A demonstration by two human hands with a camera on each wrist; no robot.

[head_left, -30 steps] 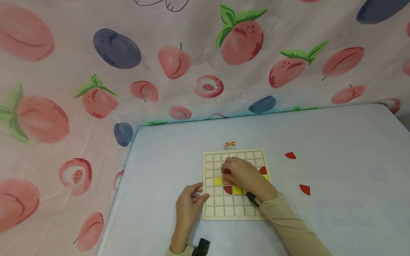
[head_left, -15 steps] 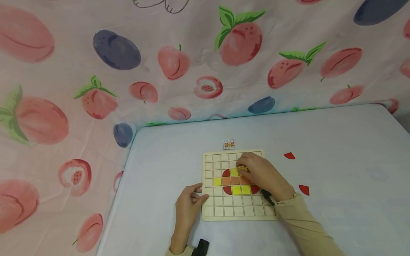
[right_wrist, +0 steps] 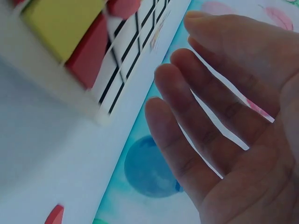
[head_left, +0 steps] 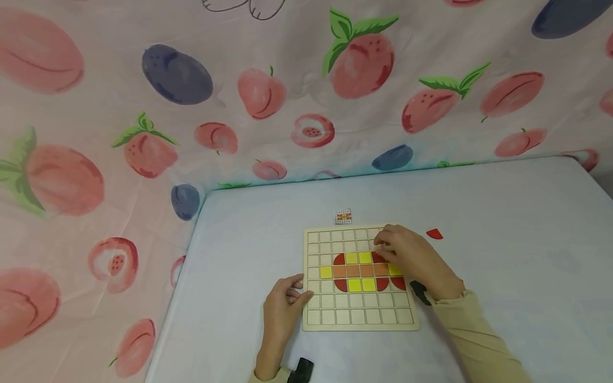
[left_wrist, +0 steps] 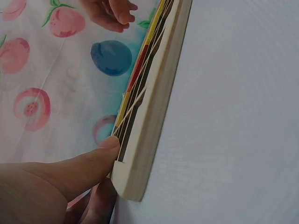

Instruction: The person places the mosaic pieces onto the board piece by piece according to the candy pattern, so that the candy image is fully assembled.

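Observation:
A pale wooden grid board [head_left: 356,316] lies on the white table. In its cells sit yellow squares [head_left: 354,285], a row of orange squares [head_left: 353,271] and red quarter-round tiles [head_left: 341,286]. My left hand [head_left: 284,303] holds the board's left edge; in the left wrist view its thumb [left_wrist: 110,143] rests on top by the corner, other fingers lower at the side. Above the board's right part is my right hand [head_left: 414,258], overlapping a red tile and a yellow one. The right wrist view shows its fingers [right_wrist: 175,119] loosely bent, nothing between them.
A small printed pattern card [head_left: 343,216] lies behind the board. To the right is a loose red quarter-round piece [head_left: 434,234]; another is mostly hidden behind the right wrist. Fruit-print cloth [head_left: 268,138] hangs along the back and left table edges.
My right hand has moved rightward across the board, uncovering the red, yellow and orange tiles in the middle. Its wrist now covers most of one loose red piece. The left hand stays put.

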